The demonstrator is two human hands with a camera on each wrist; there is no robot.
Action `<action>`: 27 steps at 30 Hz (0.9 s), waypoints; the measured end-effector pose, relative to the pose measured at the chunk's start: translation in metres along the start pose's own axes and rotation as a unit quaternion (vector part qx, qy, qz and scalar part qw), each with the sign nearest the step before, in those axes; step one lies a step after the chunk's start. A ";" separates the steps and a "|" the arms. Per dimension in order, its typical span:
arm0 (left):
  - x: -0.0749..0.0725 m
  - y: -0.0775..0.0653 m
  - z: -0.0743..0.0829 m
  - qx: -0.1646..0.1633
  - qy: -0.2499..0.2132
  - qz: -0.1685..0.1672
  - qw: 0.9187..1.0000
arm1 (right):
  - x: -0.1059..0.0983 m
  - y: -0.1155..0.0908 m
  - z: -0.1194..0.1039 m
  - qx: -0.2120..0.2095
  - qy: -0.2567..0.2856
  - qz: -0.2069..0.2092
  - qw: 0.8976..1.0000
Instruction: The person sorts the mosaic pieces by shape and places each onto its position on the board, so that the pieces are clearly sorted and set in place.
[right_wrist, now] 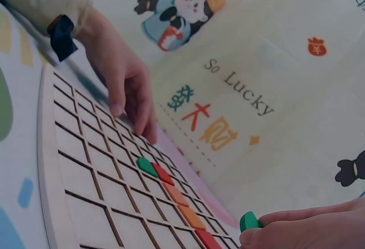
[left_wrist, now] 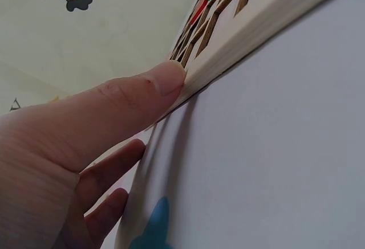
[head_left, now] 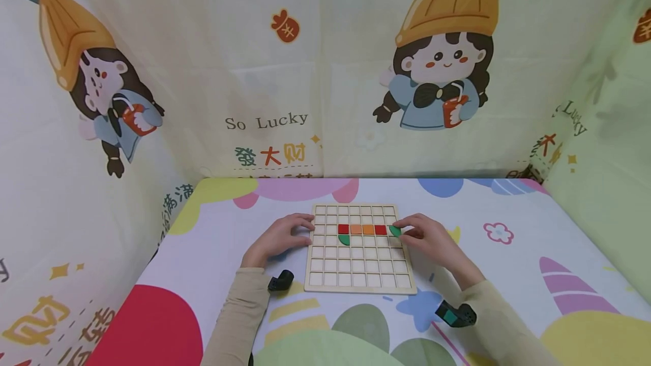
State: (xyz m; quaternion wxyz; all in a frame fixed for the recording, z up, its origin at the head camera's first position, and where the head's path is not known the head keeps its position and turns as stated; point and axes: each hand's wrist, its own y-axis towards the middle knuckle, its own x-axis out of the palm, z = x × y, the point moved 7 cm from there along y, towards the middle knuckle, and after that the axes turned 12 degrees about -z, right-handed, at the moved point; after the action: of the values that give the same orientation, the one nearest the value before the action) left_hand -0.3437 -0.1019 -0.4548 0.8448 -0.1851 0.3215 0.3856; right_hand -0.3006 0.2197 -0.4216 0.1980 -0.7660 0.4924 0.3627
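Note:
A square wooden grid board (head_left: 360, 291) lies on the table. One row of its cells holds a red square tile (head_left: 343, 229), two orange square tiles (head_left: 356, 230) and another red square tile (head_left: 380, 230). Just below the left red tile sits a green quarter-circle tile (head_left: 344, 239). Between thumb and fingertips my right hand (head_left: 429, 237) pinches a second green tile (right_wrist: 248, 221), over the board's right edge beside the right red tile. My left hand (head_left: 280, 237) rests at the board's left edge, its thumb (left_wrist: 168, 78) touching the wooden rim.
A printed cloth (head_left: 168, 321) with colourful shapes covers the table. Behind it and at both sides hang pale cloth walls (head_left: 351, 151) with cartoon figures and lettering. Each wrist wears a small black device, one at the left sleeve (head_left: 281, 280) and one at the right (head_left: 456, 314).

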 end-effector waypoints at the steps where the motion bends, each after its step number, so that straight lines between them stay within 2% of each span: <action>1: 0.000 0.000 0.000 0.001 0.000 0.000 1.000 | 0.001 0.002 -0.001 0.000 0.003 -0.001 1.000; 12: 0.000 0.001 -0.001 -0.007 0.005 -0.002 1.000 | 0.019 0.020 -0.010 0.014 0.028 -0.028 0.999; 19: 0.000 0.001 0.001 -0.008 0.005 -0.002 1.000 | 0.019 0.026 -0.019 0.000 0.029 -0.023 0.999; 27: 0.001 0.001 0.001 -0.015 0.005 -0.003 1.000 | 0.023 0.033 -0.019 0.029 0.024 -0.016 0.999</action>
State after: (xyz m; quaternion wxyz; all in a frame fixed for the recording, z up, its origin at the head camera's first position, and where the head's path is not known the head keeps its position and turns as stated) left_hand -0.3437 -0.1008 -0.4549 0.8415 -0.2008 0.3191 0.3869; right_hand -0.3177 0.1783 -0.4247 0.2141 -0.7764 0.4945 0.3270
